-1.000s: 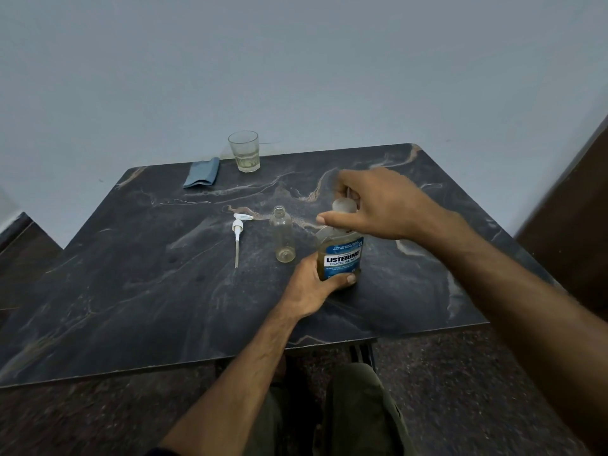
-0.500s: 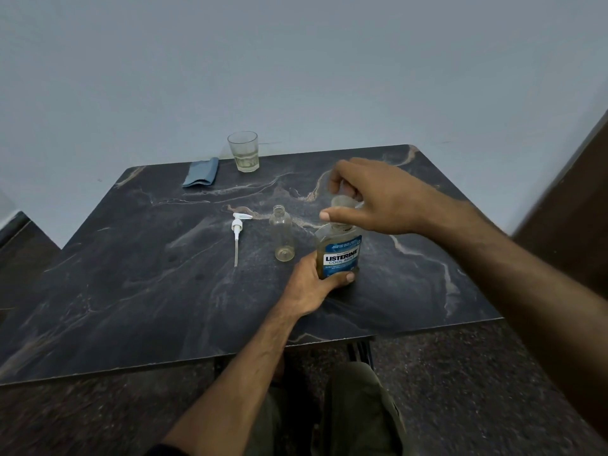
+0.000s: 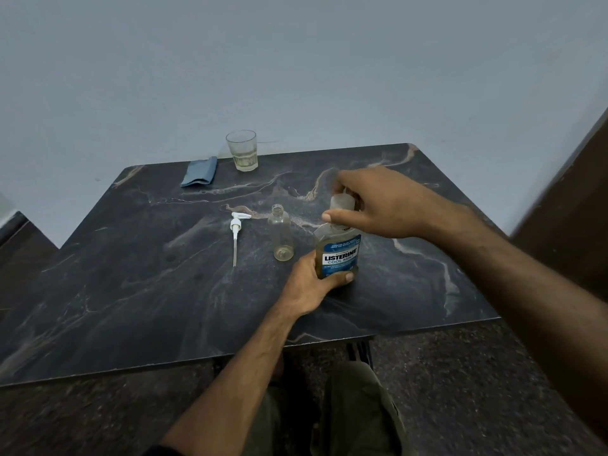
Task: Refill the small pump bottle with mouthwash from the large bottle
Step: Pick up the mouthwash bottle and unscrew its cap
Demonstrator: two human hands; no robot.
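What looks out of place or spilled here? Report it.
Nothing spilled or damaged. The pump head lying flat on the table beside the open small bottle suits a refill. The left hand steadies the large bottle; the right hand grips its cap.

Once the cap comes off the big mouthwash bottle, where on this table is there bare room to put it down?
Bare: the dark marble table left of the white pump head, the near strip in front of the left hand, and the right side beyond the right hand. Crowded: the middle, where pump, clear small bottle and blue-labelled mouthwash bottle stand close together.
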